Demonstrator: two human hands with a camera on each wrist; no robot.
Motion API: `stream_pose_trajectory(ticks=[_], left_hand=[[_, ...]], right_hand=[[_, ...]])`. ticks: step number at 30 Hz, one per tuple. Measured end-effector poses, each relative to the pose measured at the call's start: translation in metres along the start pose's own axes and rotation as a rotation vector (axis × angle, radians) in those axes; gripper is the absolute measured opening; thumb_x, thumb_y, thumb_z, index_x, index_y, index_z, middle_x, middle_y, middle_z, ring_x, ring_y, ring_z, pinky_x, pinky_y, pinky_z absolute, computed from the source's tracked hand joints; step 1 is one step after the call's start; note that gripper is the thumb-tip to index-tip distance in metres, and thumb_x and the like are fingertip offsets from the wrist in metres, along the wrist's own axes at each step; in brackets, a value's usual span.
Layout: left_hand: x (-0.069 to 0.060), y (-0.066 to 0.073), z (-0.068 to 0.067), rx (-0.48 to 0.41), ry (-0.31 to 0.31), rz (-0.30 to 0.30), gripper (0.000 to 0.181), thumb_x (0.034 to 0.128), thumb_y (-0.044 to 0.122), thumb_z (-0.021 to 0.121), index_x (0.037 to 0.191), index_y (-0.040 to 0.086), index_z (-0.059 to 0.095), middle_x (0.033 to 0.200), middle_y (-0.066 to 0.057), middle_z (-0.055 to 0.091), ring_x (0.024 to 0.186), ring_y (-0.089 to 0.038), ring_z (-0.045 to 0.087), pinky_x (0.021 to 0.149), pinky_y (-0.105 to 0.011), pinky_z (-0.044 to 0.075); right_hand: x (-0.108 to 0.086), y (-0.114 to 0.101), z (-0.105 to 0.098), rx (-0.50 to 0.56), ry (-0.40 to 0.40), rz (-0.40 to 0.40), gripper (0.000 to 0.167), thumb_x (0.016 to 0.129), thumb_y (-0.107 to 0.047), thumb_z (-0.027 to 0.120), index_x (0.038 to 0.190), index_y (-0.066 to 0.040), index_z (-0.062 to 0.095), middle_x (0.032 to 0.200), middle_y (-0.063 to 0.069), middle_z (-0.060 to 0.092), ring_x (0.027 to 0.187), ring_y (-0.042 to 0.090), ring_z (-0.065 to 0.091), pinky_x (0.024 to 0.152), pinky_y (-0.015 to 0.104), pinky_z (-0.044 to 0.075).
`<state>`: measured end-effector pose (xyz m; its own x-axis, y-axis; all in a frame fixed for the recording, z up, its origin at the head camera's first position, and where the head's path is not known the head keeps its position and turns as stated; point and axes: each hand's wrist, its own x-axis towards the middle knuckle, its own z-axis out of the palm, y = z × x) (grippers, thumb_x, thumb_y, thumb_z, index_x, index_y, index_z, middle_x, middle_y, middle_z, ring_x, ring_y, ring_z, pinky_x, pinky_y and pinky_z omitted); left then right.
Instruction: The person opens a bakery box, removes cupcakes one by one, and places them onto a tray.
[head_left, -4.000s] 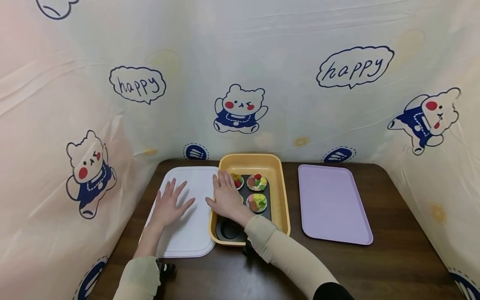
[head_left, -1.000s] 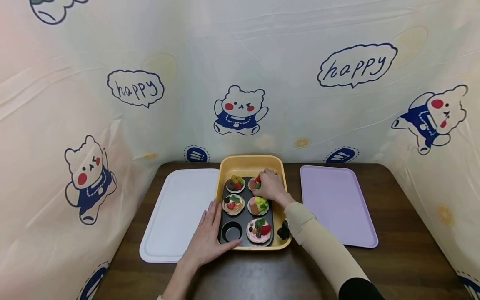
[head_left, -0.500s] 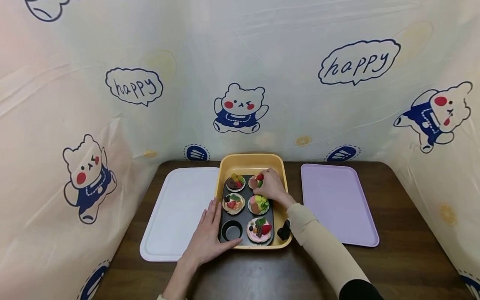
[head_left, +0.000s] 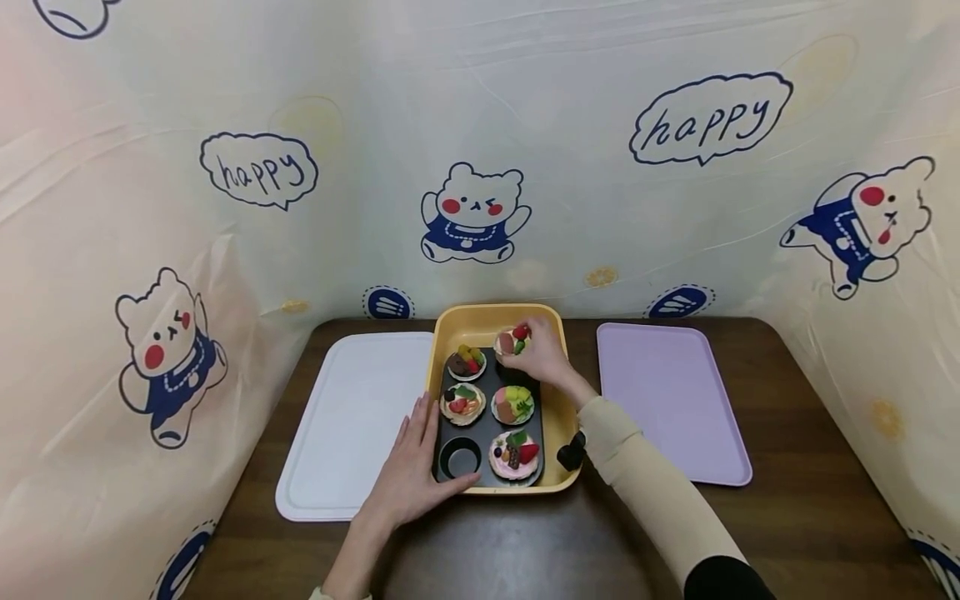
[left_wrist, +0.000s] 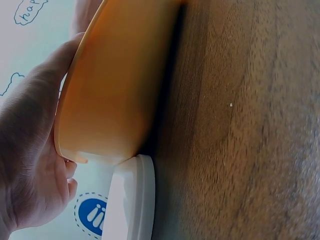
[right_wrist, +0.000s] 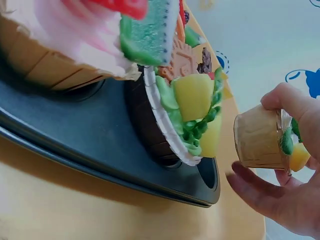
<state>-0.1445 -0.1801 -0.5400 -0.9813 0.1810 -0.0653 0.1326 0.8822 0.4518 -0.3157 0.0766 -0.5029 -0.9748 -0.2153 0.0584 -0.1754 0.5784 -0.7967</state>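
My right hand (head_left: 543, 354) pinches a fruit-topped cupcake (head_left: 512, 341) by its sides, over the back right of the dark muffin pan (head_left: 480, 439). In the right wrist view this cupcake (right_wrist: 257, 137) has a smooth tan cup, tilted sideways and apart from the pan. My left hand (head_left: 411, 467) rests on the front left corner of the yellow tray (head_left: 561, 423), fingers straight along the rim. The pan lies inside that tray. Several cupcakes sit in its cups, among them a pink one (head_left: 514, 456) and a green-and-yellow one (head_left: 513, 405). The front left cup (head_left: 460, 457) is bare.
A white tray (head_left: 348, 425) lies left of the yellow tray and touches or nearly touches it. To the right is a purple tray (head_left: 671, 400). A printed curtain (head_left: 585, 225) hangs around the back and sides of the wooden table (head_left: 480, 550).
My right hand has crossed from the pan's left side to its back right cupcake and lifted it. My left hand has moved from above the white tray onto the yellow tray's corner.
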Motion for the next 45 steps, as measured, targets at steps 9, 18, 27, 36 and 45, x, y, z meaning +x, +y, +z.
stream_pose_trajectory(ticks=[9,18,27,36,45], left_hand=[[0.001,-0.002,0.001,0.004,-0.002,0.004,0.137,0.0805,0.083,0.077,0.177,0.010,0.014,0.188,-0.012,0.001,0.175,-0.037,0.009,0.142,-0.055,0.015],[0.001,-0.001,0.001,-0.014,0.012,0.008,0.134,0.0806,0.081,0.078,0.177,0.009,0.019,0.188,-0.014,0.005,0.174,-0.040,0.013,0.141,-0.058,0.018],[0.001,-0.001,0.001,-0.011,-0.001,-0.006,0.133,0.0812,0.080,0.078,0.177,0.011,0.017,0.188,-0.012,0.001,0.175,-0.039,0.010,0.141,-0.058,0.017],[0.002,-0.001,0.001,-0.025,-0.023,-0.009,0.134,0.0820,0.083,0.076,0.177,0.013,0.015,0.188,-0.012,-0.001,0.175,-0.039,0.008,0.142,-0.055,0.014],[0.001,-0.002,0.001,-0.027,-0.020,-0.006,0.135,0.0812,0.086,0.074,0.178,0.013,0.014,0.188,-0.012,-0.001,0.175,-0.038,0.007,0.142,-0.055,0.014]], right_hand=[[-0.001,0.006,-0.004,0.103,-0.002,-0.046,0.064,0.086,-0.016,0.087,0.140,-0.001,0.057,0.143,0.025,0.057,0.130,0.039,0.056,0.116,0.057,0.053],[-0.005,0.009,-0.007,0.153,0.007,-0.042,0.071,0.090,-0.015,0.088,0.151,0.000,0.053,0.146,0.024,0.062,0.132,0.040,0.063,0.121,0.056,0.053],[-0.010,0.005,-0.017,0.239,0.027,0.002,0.077,0.091,-0.016,0.090,0.155,-0.006,0.050,0.155,0.022,0.055,0.139,0.042,0.058,0.126,0.057,0.048],[-0.014,0.007,-0.024,0.334,0.062,0.045,0.080,0.090,-0.017,0.090,0.157,-0.005,0.047,0.155,0.022,0.052,0.136,0.039,0.055,0.123,0.059,0.047],[-0.020,0.015,-0.037,0.356,0.086,0.054,0.079,0.091,-0.017,0.089,0.156,-0.004,0.047,0.152,0.023,0.053,0.122,0.035,0.060,0.101,0.037,0.055]])
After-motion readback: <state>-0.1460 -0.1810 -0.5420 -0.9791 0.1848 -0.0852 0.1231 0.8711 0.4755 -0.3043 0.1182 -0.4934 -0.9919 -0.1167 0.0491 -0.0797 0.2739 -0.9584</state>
